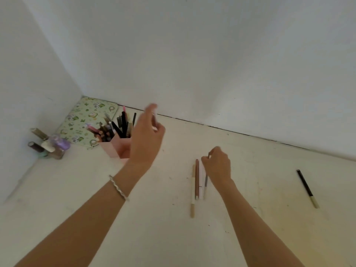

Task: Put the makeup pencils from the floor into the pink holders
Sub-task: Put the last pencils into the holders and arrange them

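White walls are meeting a pale floor in a corner at far left

Item 1: small bottles, several, are clustering at far left against the wall; one is lilac, one dark-capped; others too blurred to tell

Item 2: green patterned tin is lying flat in the corner, just behind the holders

Item 3: pink holders are standing on the floor in front of the tin, already bristling with pencils and pens, black and pink among them, leaning at mixed angles; the left forearm is partly covering their right side

Item 4: left hand is hovering just right of the holders and above their rim, blurred; its fingers are closing around a pale pencil, thumb and forefinger pinching it. A silver bracelet is sitting on the wrist

Item 5: floor pencils, a tight parallel group, are lying between the two arms: a long cream-and-tan one, a brown one and a pale pink one touching side by side

Item 6: grey pencil is tilting up from the floor at the right of that group, its upper end pinched in the fingertips of the right hand, fingers curled together on it

Item 7: black pencil with a pale green end is lying alone on the floor, well apart at far right
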Available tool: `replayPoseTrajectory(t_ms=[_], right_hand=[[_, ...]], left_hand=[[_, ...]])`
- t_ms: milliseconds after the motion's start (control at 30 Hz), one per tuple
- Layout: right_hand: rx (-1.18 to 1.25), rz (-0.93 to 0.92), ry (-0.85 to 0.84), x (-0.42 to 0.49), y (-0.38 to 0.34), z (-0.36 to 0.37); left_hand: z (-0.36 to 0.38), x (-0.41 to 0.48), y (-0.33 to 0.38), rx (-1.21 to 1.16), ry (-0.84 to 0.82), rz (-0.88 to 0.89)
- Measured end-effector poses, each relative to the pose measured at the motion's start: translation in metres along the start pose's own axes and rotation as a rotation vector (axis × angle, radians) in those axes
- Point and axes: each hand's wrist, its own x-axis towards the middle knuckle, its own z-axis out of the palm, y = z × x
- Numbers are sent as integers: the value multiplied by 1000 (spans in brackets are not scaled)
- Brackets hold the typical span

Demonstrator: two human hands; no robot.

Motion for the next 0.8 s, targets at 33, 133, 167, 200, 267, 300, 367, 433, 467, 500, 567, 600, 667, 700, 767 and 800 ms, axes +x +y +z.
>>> replayPoseTrajectory(t_ms=[33,133,167,200,267,300,367,433,467,500,567,600,667,700,767,800], right_hand=[[57,-20,64,4,-9,-7],[307,-87,183,11,-44,-22],[403,-125,195,11,-58,-23],[490,-165,204,10,-68,-24],[614,-246,213,6,-90,-21],[647,-280,222,4,-99,-19],[684,-340,246,-2,-115,-13],[737,-394,265,-9,-128,-4],[774,-425,272,-13,-134,0],[811,-458,276,-16,-141,5],[848,-526,285,-23,-157,16],[845,-560,289,-25,-165,22],[810,-604,290,-28,-176,36],[784,-613,271,-28,-180,43],[680,-649,199,-28,-182,56],[603,-689,161,-28,-182,62]], left_hand=[[-15,15,-4,-8,101,21],[-53,47,-19,33,261,34],[-62,53,-26,52,263,9],[-66,56,-31,83,242,-17],[-70,60,-42,177,164,-29],[-70,60,-46,237,111,-14],[-69,61,-53,415,32,31],[-71,61,-57,528,66,55],[-73,61,-56,526,118,54],[-78,62,-55,502,170,53],[-87,65,-52,445,226,56],[-92,66,-51,421,236,57],[-99,67,-46,384,246,63],[-103,66,-45,368,246,60],[-106,64,-41,328,244,47],[-107,62,-40,313,244,44]])
